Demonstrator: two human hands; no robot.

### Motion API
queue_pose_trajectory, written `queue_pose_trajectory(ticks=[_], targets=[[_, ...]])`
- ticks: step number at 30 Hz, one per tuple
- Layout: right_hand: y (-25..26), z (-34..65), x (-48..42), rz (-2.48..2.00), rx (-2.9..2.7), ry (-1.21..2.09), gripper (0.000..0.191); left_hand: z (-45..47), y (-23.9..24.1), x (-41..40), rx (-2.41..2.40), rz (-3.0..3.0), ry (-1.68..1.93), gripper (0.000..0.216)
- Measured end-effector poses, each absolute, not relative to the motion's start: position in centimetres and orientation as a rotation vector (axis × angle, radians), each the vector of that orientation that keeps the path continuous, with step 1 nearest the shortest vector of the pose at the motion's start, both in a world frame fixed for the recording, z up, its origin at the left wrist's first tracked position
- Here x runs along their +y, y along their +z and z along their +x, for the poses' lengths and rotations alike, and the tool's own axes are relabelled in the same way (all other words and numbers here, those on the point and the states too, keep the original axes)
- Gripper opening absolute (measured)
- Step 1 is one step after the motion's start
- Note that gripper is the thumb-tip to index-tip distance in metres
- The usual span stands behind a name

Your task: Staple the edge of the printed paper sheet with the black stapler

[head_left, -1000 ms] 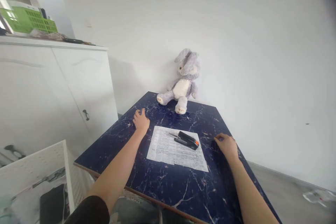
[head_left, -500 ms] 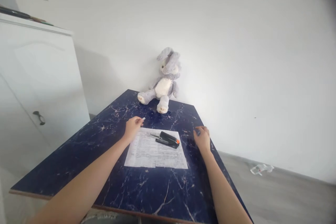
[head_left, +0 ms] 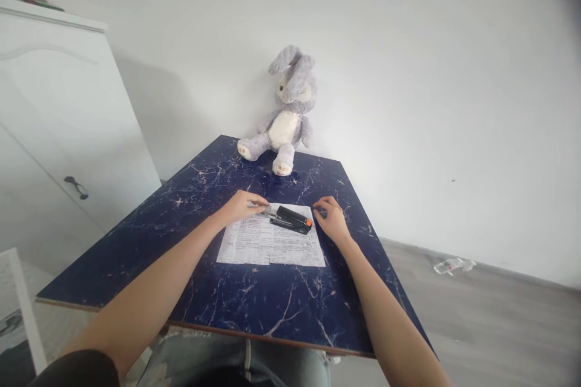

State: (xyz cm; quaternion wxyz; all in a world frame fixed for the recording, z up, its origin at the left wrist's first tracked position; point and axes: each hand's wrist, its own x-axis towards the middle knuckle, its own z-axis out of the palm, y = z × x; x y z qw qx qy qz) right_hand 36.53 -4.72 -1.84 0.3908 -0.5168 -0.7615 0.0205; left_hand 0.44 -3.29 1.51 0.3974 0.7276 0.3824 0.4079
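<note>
A black stapler [head_left: 293, 220] with an orange end lies on a printed sheet of paper [head_left: 254, 248]. Its narrow metal part sticks out at the left. My left hand [head_left: 240, 207] is over the paper's upper left, its fingertips pinched on a small silvery strip of staples [head_left: 267, 209] beside that metal part. The strip is partly hidden by the fingers. On the other side, my right hand [head_left: 332, 219] rests by the paper's right edge, near the orange end. Its thumb and forefinger are bent and apart, with nothing visible between them.
A grey plush rabbit [head_left: 285, 127] sits against the wall at the far end of the blue marbled table [head_left: 136, 260]. To the left stands a white cabinet [head_left: 68, 103]. A clear plastic item [head_left: 454, 265] lies on the floor at the right.
My left hand has moved right with the strip, toward the stapler's metal part. My right hand has shifted left toward the paper. The camera view has tilted down slightly.
</note>
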Motion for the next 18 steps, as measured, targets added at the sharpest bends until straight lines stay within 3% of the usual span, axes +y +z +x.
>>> queue_pose_trajectory(ticks=[7,18], targets=[[-1.94,36.48,-4.72,-1.288,-1.97,0.153,0.019,0.29,1.27,-3.62,0.899,2.019,0.843,0.022],[-1.91,36.45,-4.77,-1.272,-1.992,0.168,0.02,0.59,1.1,-3.39,0.911,2.06,0.896,0.022]])
